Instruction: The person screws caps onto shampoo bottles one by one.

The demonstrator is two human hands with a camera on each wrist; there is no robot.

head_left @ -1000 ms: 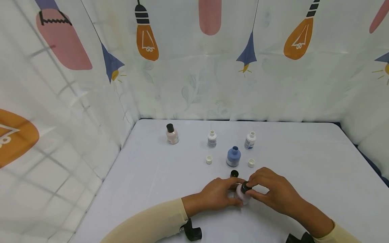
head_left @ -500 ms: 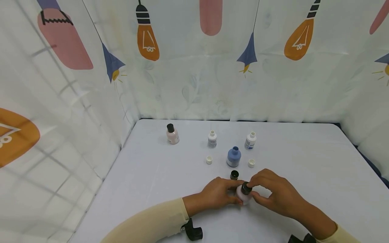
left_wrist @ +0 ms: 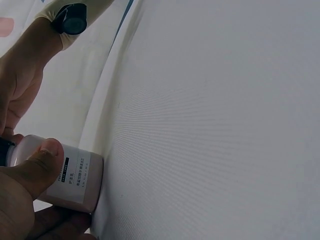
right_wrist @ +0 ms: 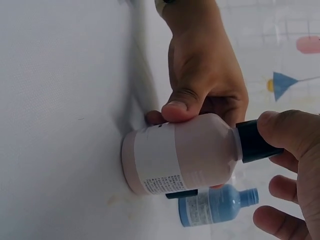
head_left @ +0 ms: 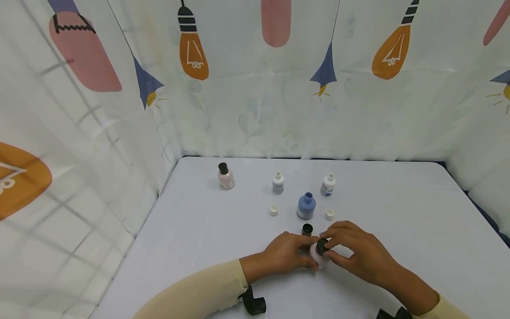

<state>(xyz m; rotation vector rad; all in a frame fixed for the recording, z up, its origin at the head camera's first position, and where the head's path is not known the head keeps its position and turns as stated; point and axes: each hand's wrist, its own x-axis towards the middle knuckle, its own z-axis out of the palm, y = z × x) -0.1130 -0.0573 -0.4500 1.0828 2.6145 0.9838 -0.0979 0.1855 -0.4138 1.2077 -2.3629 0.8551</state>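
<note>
A pale pink bottle (right_wrist: pixel 200 150) with a black cap (right_wrist: pixel 255 140) stands upright near the front of the table. My left hand (head_left: pixel 284 254) grips its body, thumb on the near side over the printed label (left_wrist: pixel 74 172). With thumb and fingers my right hand (head_left: pixel 360 252) pinches the black cap, which sits on the bottle's neck. Just behind the left fingers lies a loose black cap (head_left: pixel 307 229), partly hidden. Beyond it stands an uncapped blue bottle (head_left: pixel 306 207), also seen behind the pink one in the right wrist view.
Two small white bottles without caps, one on the left (head_left: pixel 278 184) and one on the right (head_left: pixel 328 185), stand farther back. A white cap (head_left: pixel 274 210) and another white cap (head_left: pixel 329 214) lie before them. A capped pink bottle (head_left: pixel 226 177) stands at the back left. Printed curtains surround the white table (head_left: pixel 398 199).
The right fingers have loosened from the black cap, then closed round it again, turned slightly. My left hand and the pink bottle have stayed in place.
</note>
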